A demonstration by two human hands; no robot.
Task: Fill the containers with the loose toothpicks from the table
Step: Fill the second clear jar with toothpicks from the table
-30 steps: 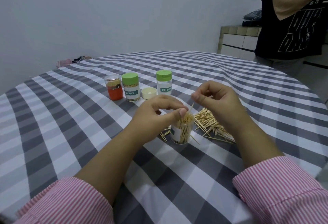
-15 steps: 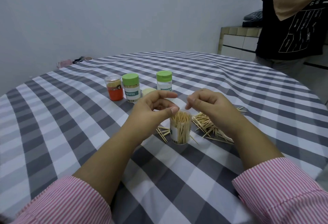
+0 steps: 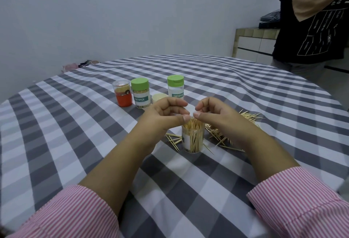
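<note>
Both hands have drawn together over the open container since a second ago; the right, which was raised with a toothpick pinched above the rim, has come down and leftward.

Near: left hand (image 3: 164, 117) and right hand (image 3: 217, 117) hover above the open container (image 3: 193, 136), thumb tips nearly touching just over its mouth. Fingers of both are curled, thumb toward forefinger. Whether either pinches a toothpick I cannot tell; nothing shows plainly between the fingertips.

Container stands upright on the desk (image 3: 75, 143), packed with toothpicks on end, long axis vertical. Looks near full (judgement).

Loose toothpicks (image 3: 245, 117) lie flat in a fan at 3 o'clock of the container, partly hidden under the right wrist; a smaller scatter (image 3: 172, 138) lies at 9 o'clock, below the left hand. Right hand is nearer the main pile, so the next pick probably goes that way, sticks turned from flat to upright.

Far, at 11 to 12 o'clock: orange-based jar (image 3: 123, 94), two green-capped containers (image 3: 140, 94) (image 3: 175, 86), pale lid (image 3: 159, 97) between them. Another person (image 3: 311, 30) stands at 2 o'clock.
</note>
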